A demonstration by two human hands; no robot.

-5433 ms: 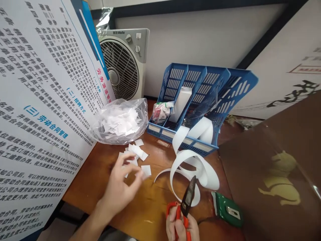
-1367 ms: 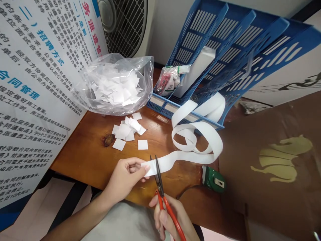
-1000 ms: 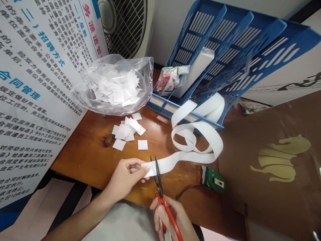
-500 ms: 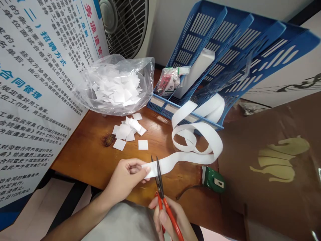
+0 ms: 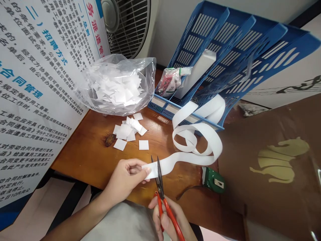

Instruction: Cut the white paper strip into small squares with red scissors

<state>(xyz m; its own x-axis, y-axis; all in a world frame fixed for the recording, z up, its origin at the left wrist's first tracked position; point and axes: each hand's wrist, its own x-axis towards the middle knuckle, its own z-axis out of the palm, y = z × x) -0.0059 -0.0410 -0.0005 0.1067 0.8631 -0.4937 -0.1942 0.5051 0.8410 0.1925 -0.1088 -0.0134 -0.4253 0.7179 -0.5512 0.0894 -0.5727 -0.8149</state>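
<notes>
My left hand (image 5: 125, 177) pinches the free end of a long white strip (image 5: 190, 157) that curls back to the blue file rack. My right hand (image 5: 170, 221) grips red-handled scissors (image 5: 160, 187), whose dark blades straddle the strip just right of my left fingers. Several cut white squares (image 5: 130, 134) lie on the wooden table (image 5: 87, 154) beyond my hands. A clear plastic bag (image 5: 117, 87) full of the same squares sits behind them.
A blue file rack (image 5: 225, 60) holds a small packet (image 5: 170, 82) and a white roll. A fan (image 5: 130, 23) stands at the back. A printed board (image 5: 32, 83) leans at left, a brown board (image 5: 271, 160) at right. A green object (image 5: 213, 177) lies near the strip.
Earlier my left hand was at the loose squares and the scissors were held apart from the strip. Now it holds the strip's end with the blades across it. Over the last second little moves.
</notes>
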